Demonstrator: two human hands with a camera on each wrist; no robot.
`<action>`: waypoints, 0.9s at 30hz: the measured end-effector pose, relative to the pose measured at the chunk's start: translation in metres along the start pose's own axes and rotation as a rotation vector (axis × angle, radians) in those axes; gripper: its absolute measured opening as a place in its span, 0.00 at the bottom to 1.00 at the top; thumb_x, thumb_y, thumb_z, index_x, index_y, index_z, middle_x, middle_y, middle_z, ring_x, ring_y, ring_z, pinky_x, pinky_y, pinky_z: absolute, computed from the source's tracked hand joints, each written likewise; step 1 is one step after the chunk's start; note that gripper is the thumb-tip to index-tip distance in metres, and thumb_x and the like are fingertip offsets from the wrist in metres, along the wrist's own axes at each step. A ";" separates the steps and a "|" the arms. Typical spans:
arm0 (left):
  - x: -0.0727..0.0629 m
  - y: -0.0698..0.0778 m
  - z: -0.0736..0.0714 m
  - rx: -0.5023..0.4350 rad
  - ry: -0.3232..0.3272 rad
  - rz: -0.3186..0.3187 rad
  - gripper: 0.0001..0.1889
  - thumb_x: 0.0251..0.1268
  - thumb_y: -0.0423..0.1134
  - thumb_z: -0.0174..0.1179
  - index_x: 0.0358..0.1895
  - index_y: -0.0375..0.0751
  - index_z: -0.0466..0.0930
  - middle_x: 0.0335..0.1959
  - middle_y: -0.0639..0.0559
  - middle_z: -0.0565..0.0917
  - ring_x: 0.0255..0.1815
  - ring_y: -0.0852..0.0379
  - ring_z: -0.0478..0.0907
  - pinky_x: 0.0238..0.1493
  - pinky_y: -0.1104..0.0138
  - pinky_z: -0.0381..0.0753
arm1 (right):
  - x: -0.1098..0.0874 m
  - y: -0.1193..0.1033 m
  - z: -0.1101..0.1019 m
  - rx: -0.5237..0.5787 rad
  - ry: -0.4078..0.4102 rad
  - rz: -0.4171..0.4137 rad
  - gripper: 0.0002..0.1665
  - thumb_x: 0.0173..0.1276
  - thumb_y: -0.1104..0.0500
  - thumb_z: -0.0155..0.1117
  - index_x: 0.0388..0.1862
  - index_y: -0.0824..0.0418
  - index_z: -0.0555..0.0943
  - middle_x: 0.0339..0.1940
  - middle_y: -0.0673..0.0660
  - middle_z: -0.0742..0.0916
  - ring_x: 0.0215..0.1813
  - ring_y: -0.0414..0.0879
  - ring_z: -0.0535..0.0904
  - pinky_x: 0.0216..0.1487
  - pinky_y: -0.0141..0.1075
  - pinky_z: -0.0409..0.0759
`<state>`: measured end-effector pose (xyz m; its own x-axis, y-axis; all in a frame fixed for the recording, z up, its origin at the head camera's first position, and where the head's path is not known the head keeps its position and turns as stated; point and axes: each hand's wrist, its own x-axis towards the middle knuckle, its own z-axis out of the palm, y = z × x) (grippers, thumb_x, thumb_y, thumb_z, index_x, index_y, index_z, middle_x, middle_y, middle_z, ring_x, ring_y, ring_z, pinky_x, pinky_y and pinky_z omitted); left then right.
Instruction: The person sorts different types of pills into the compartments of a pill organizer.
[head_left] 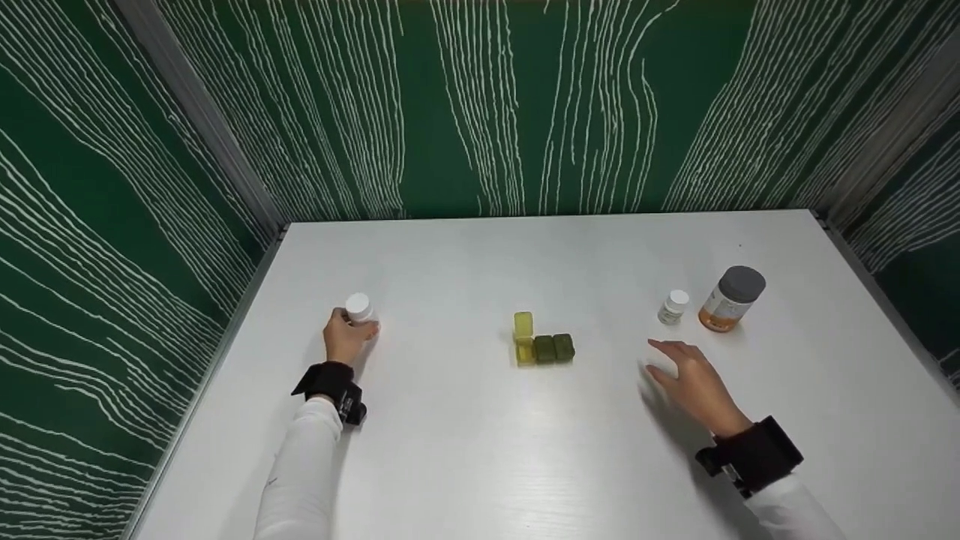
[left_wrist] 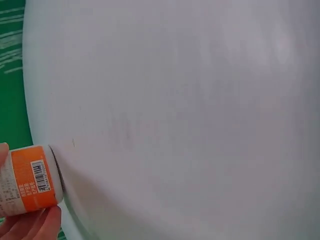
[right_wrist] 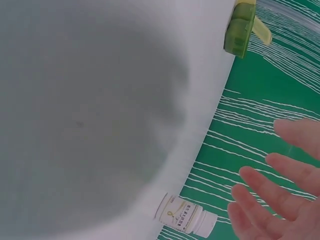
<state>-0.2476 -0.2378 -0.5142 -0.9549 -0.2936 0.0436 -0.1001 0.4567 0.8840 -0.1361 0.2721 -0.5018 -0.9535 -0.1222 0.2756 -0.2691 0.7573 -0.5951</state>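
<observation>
My left hand (head_left: 347, 339) grips a white-capped pill bottle (head_left: 359, 306) at the left of the table. In the left wrist view this bottle (left_wrist: 35, 179) shows an orange and white label with a barcode, and fingers and thumb lie on either side of it. My right hand (head_left: 697, 386) is over the right part of the table with fingers spread, holding nothing. Beyond its fingertips stands a small white pill bottle (head_left: 673, 307), also seen in the right wrist view (right_wrist: 182, 215). Near the table's middle lies a green and yellow pill organizer (head_left: 545, 348), its yellow lid raised.
A larger jar (head_left: 732, 298) with a grey lid and orange base stands at the right, beside the small white bottle. The white table (head_left: 465, 435) ends at green walls (head_left: 525, 105) with white wavy lines at the back and sides.
</observation>
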 end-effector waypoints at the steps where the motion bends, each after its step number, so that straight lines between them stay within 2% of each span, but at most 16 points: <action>1: -0.003 0.002 0.002 -0.009 -0.007 0.006 0.24 0.64 0.29 0.68 0.56 0.18 0.71 0.56 0.20 0.79 0.60 0.27 0.80 0.59 0.49 0.84 | -0.001 -0.001 0.000 -0.002 -0.003 -0.003 0.22 0.68 0.73 0.70 0.60 0.81 0.79 0.55 0.79 0.84 0.59 0.76 0.78 0.64 0.66 0.75; 3: -0.011 0.013 0.009 -0.027 -0.030 0.015 0.23 0.63 0.30 0.69 0.55 0.20 0.71 0.55 0.22 0.80 0.61 0.29 0.79 0.60 0.49 0.82 | -0.001 -0.003 0.001 -0.004 -0.020 -0.004 0.22 0.69 0.73 0.69 0.60 0.81 0.80 0.55 0.79 0.84 0.59 0.76 0.79 0.64 0.66 0.75; 6: -0.029 0.038 0.022 -0.058 -0.075 0.054 0.24 0.61 0.31 0.71 0.54 0.22 0.72 0.54 0.25 0.82 0.60 0.31 0.80 0.62 0.47 0.79 | 0.001 -0.009 0.004 -0.002 -0.042 -0.021 0.21 0.69 0.73 0.69 0.59 0.81 0.80 0.54 0.78 0.85 0.59 0.75 0.79 0.63 0.65 0.77; 10: -0.061 0.073 0.043 -0.071 -0.180 0.204 0.24 0.58 0.30 0.73 0.53 0.23 0.73 0.52 0.25 0.84 0.56 0.31 0.83 0.59 0.47 0.83 | 0.006 -0.026 0.011 0.024 -0.072 -0.065 0.21 0.69 0.73 0.70 0.59 0.79 0.81 0.54 0.75 0.86 0.59 0.72 0.81 0.61 0.63 0.79; 13: -0.085 0.090 0.058 -0.067 -0.275 0.330 0.23 0.56 0.28 0.74 0.51 0.23 0.74 0.49 0.25 0.85 0.52 0.31 0.84 0.55 0.46 0.86 | 0.010 -0.046 0.018 0.056 -0.080 -0.152 0.22 0.69 0.72 0.72 0.60 0.77 0.82 0.54 0.72 0.87 0.58 0.69 0.82 0.59 0.60 0.81; 17: -0.116 0.104 0.078 -0.050 -0.389 0.449 0.22 0.54 0.28 0.76 0.48 0.26 0.74 0.45 0.29 0.85 0.48 0.35 0.85 0.51 0.47 0.88 | 0.015 -0.079 0.024 0.104 -0.071 -0.307 0.25 0.68 0.70 0.74 0.61 0.76 0.81 0.54 0.70 0.88 0.57 0.65 0.84 0.56 0.57 0.83; 21: -0.139 0.113 0.094 -0.009 -0.453 0.553 0.20 0.56 0.30 0.77 0.45 0.29 0.74 0.44 0.34 0.85 0.47 0.38 0.85 0.51 0.50 0.88 | 0.017 -0.107 0.028 0.159 -0.055 -0.414 0.29 0.65 0.69 0.77 0.63 0.76 0.80 0.54 0.68 0.87 0.56 0.63 0.84 0.55 0.56 0.84; 24: -0.152 0.115 0.104 0.047 -0.447 0.642 0.19 0.57 0.30 0.76 0.43 0.31 0.74 0.42 0.39 0.84 0.45 0.43 0.86 0.49 0.56 0.88 | 0.016 -0.122 0.033 0.193 -0.018 -0.448 0.31 0.62 0.69 0.80 0.63 0.76 0.80 0.52 0.64 0.87 0.53 0.60 0.85 0.53 0.52 0.86; 27: -0.161 0.115 0.112 0.120 -0.400 0.743 0.18 0.56 0.30 0.75 0.42 0.32 0.73 0.38 0.42 0.82 0.39 0.49 0.84 0.42 0.63 0.86 | 0.014 -0.131 0.038 0.201 0.052 -0.450 0.29 0.58 0.69 0.82 0.58 0.74 0.81 0.48 0.62 0.86 0.48 0.55 0.84 0.47 0.46 0.86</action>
<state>-0.1368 -0.0437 -0.4714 -0.8090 0.4261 0.4050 0.5842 0.5062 0.6344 -0.1196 0.1463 -0.4487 -0.7303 -0.3721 0.5729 -0.6780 0.4974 -0.5412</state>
